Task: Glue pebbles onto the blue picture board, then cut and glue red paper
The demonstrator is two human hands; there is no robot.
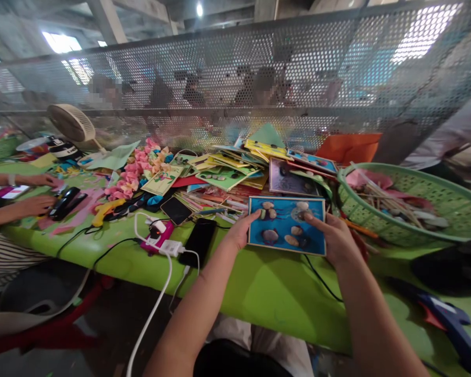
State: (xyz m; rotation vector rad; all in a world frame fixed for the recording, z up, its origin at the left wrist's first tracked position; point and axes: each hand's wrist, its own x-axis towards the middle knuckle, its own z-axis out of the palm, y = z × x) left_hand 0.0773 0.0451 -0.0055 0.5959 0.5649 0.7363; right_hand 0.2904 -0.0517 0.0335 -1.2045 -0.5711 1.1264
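Note:
A blue card with pebbles stuck on it (284, 222) is held up over the green table, tilted toward me. My left hand (241, 230) grips its left edge, thumb on the front face. On the right edge, my right hand (335, 235) holds it with the thumb pressed near the upper right pebbles. The fingers behind the card are hidden. Just beyond it lies a heap of similar cards (227, 175) in yellow, green and purple, some with stones on them.
A green basket (408, 230) with sticks and stones stands right. A blue glue gun (451, 319) lies at front right. A phone (199, 241) and a power strip (159, 238) with cables sit left. A co-worker's hands (35, 204) handle paper near a stapler (65, 203). A mesh divider (220, 52) rises behind.

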